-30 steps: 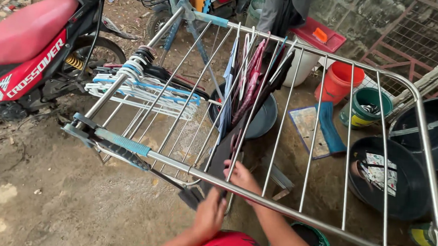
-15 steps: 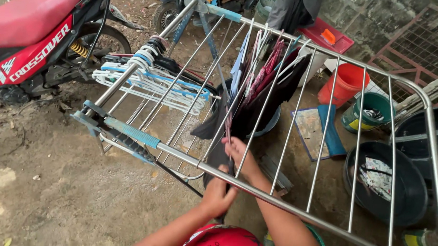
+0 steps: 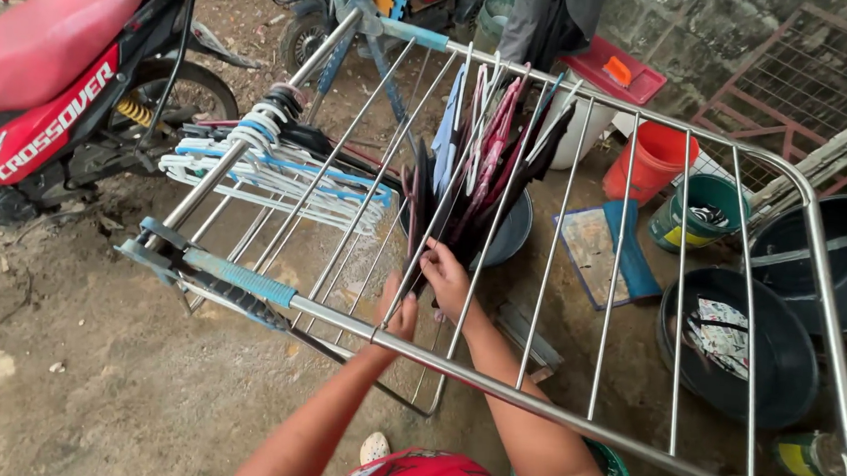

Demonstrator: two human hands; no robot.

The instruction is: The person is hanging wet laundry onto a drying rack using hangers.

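I have both hands under the rods of the silver metal drying rack [image 3: 626,437]. My right hand [image 3: 448,280] has its fingers [image 3: 429,259] pinched shut on the lower edge of a dark hanging cloth [image 3: 419,204], which is draped over a rod beside the pink and blue garments [image 3: 481,144]. My left hand [image 3: 398,314] sits just beside it; I cannot tell whether its fingers grip anything. White plastic hangers [image 3: 263,167] crowd the left rail.

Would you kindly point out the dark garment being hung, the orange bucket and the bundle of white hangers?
dark garment [image 3: 418,209], head view, on the fold draped over the rack bars.
orange bucket [image 3: 652,163], head view, on its outer wall.
white hangers [image 3: 282,177], head view, on the middle of the bundle.
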